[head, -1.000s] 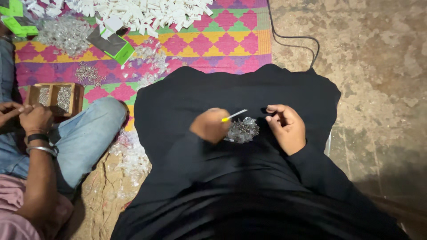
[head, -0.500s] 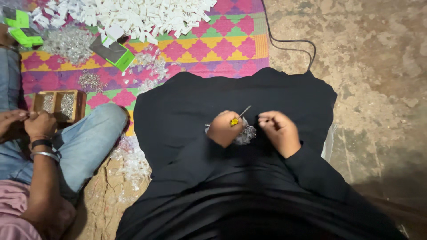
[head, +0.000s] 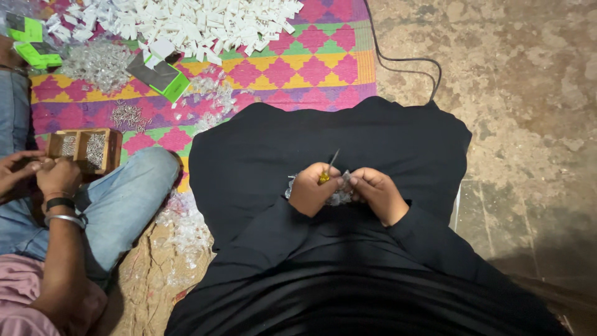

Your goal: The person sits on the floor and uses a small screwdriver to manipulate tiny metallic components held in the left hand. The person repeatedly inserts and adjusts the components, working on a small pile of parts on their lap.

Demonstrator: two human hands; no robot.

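Note:
I sit with a black garment (head: 348, 137) spread over my lap. My left hand (head: 311, 188) grips a small yellow-handled screwdriver (head: 327, 171) whose metal tip points up and away. My right hand (head: 378, 193) is closed on a small clear part right beside it, fingertips nearly touching the left hand. A little pile of clear plastic parts (head: 339, 196) lies on the lap between and under both hands, mostly hidden by them.
A colourful patterned mat (head: 311, 50) holds a heap of white plastic pieces (head: 199, 22), clear parts (head: 99, 62), green-and-grey cards (head: 163, 76) and a wooden box of screws (head: 84, 149). Another person in jeans (head: 118, 199) works at left. A black cable (head: 404, 59) crosses the bare stone floor.
My hands have come closer together over the pile. The screwdriver has swung from lying sideways to pointing up, and my right hand now meets the left.

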